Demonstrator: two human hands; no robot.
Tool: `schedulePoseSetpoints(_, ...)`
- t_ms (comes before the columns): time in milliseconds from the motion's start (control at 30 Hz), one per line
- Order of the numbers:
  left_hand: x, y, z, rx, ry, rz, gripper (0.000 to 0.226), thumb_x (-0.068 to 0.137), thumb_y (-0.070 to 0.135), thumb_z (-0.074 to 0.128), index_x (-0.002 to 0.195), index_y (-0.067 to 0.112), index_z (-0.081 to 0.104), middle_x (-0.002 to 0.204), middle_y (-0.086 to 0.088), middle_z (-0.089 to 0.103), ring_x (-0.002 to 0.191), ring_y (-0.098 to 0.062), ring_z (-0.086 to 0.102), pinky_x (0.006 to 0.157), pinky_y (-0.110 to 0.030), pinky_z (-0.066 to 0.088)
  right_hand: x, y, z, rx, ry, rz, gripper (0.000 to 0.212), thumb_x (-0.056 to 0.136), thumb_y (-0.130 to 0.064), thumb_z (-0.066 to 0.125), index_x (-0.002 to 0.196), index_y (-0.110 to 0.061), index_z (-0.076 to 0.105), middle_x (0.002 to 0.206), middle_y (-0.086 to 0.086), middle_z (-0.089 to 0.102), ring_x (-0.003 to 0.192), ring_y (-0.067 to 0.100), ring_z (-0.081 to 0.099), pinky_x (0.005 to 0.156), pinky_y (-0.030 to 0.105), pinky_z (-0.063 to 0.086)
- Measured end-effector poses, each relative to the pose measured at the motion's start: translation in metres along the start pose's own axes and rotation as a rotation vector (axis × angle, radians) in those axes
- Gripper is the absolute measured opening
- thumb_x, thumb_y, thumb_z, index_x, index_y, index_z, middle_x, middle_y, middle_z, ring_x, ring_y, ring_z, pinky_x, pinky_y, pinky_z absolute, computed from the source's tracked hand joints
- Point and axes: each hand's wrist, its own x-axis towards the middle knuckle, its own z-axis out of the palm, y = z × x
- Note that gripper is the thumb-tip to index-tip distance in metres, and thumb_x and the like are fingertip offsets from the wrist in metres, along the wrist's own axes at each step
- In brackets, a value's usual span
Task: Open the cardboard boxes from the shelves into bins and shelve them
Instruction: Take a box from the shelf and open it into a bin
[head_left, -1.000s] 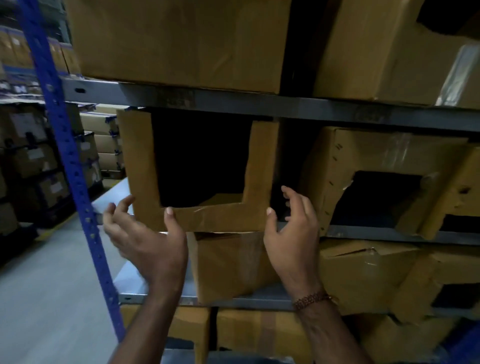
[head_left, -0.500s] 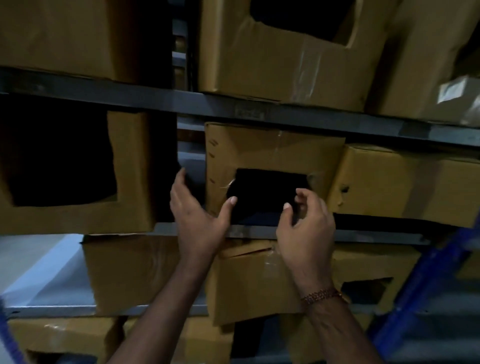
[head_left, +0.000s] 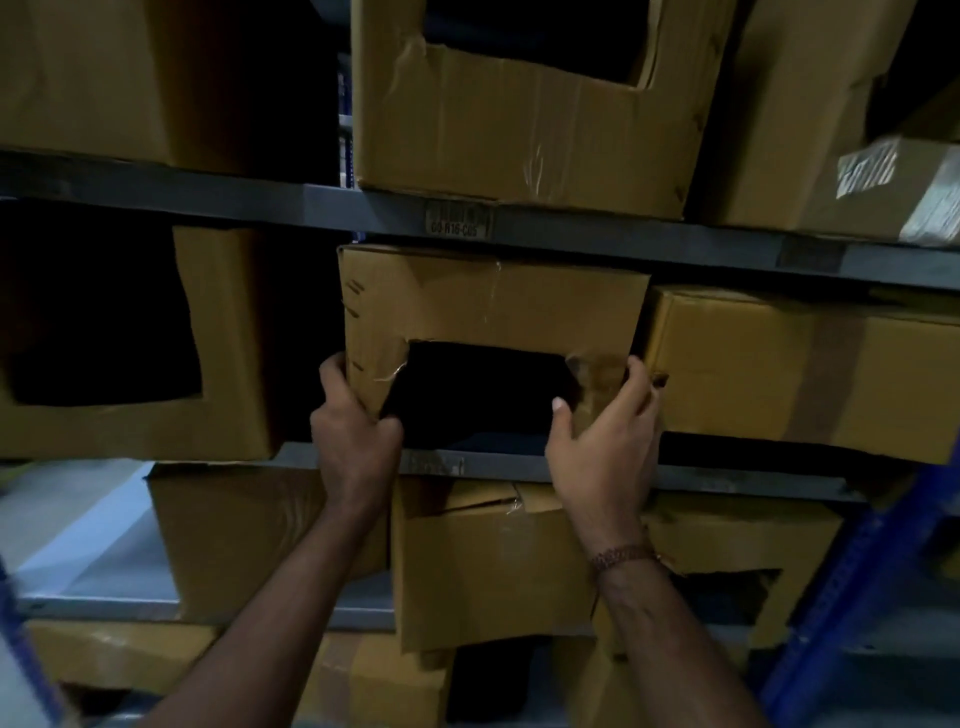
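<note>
A brown cardboard box (head_left: 493, 301) with a rough rectangular hole cut in its front stands on the middle grey shelf (head_left: 467, 462). My left hand (head_left: 353, 421) grips the box's lower left corner, thumb in the hole and fingers round the side. At the lower right corner my right hand (head_left: 605, 431) grips the front panel, thumb at the hole's edge and fingers wrapped round the outer side. The inside of the box is dark, so its contents are hidden.
A closed taped box (head_left: 810, 369) touches it on the right. Left of it is a cut-open box (head_left: 223, 343) with a gap between. More cut boxes (head_left: 519, 130) fill the shelf above and another (head_left: 488, 561) sits below. A blue upright (head_left: 852, 587) stands at right.
The view swung right from the left cut-open box to the middle one. Both hands moved from hovering near it to gripping its lower front corners.
</note>
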Motion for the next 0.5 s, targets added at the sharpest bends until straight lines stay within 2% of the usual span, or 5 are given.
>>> schedulePoseSetpoints(100, -0.004, 0.0, -0.014, 0.001, 0.019, -0.005, 0.072, 0.08, -0.006, 0.069, 0.145, 0.011, 0.042, 0.095, -0.002, 0.061, 0.072, -0.015, 0.06, 0.059, -0.028, 0.052, 0.004, -0.003, 0.0, -0.013, -0.027, 0.069, 0.095, 0.087, -0.042, 0.083, 0.158, -0.016, 0.025, 0.141, 0.017, 0.056, 0.125, 0.036, 0.058, 0.095, 0.049, 0.059)
schedulePoseSetpoints(167, -0.009, 0.001, -0.021, -0.009, 0.044, -0.006, 0.07, 0.081, -0.005, 0.07, 0.144, 0.01, 0.044, 0.091, 0.002, 0.059, 0.07, -0.006, 0.056, 0.055, -0.022, 0.046, 0.012, -0.002, -0.003, -0.042, -0.067, 0.12, 0.074, 0.084, -0.037, 0.084, 0.142, -0.011, 0.045, 0.125, 0.015, 0.064, 0.114, 0.037, 0.062, 0.087, 0.05, 0.061)
schedulePoseSetpoints(267, -0.016, 0.001, -0.03, -0.003, 0.065, 0.008, 0.068, 0.08, -0.005, 0.072, 0.141, 0.01, 0.046, 0.089, 0.002, 0.061, 0.07, -0.015, 0.061, 0.06, -0.026, 0.048, 0.02, -0.004, -0.015, 0.0, -0.091, 0.177, 0.042, 0.078, -0.025, 0.082, 0.113, -0.012, 0.063, 0.109, 0.01, 0.065, 0.1, 0.036, 0.066, 0.079, 0.046, 0.062)
schedulePoseSetpoints(433, -0.031, 0.006, -0.039, 0.038, 0.088, 0.02, 0.059, 0.08, -0.002, 0.074, 0.133, 0.009, 0.052, 0.083, 0.008, 0.058, 0.07, -0.011, 0.06, 0.051, -0.018, 0.042, 0.013, -0.008, -0.032, -0.037, -0.122, 0.207, 0.028, 0.076, -0.008, 0.078, 0.102, -0.007, 0.065, 0.107, 0.014, 0.064, 0.096, 0.037, 0.066, 0.075, 0.045, 0.062)
schedulePoseSetpoints(500, -0.038, 0.01, -0.044, 0.039, 0.093, 0.012, 0.058, 0.081, -0.001, 0.076, 0.133, 0.009, 0.053, 0.082, 0.014, 0.055, 0.07, 0.0, 0.055, 0.052, -0.016, 0.042, 0.008, -0.01, -0.039, -0.035, -0.11, 0.208, 0.03, 0.074, -0.007, 0.078, 0.102, -0.006, 0.066, 0.107, 0.014, 0.065, 0.096, 0.037, 0.067, 0.076, 0.046, 0.063)
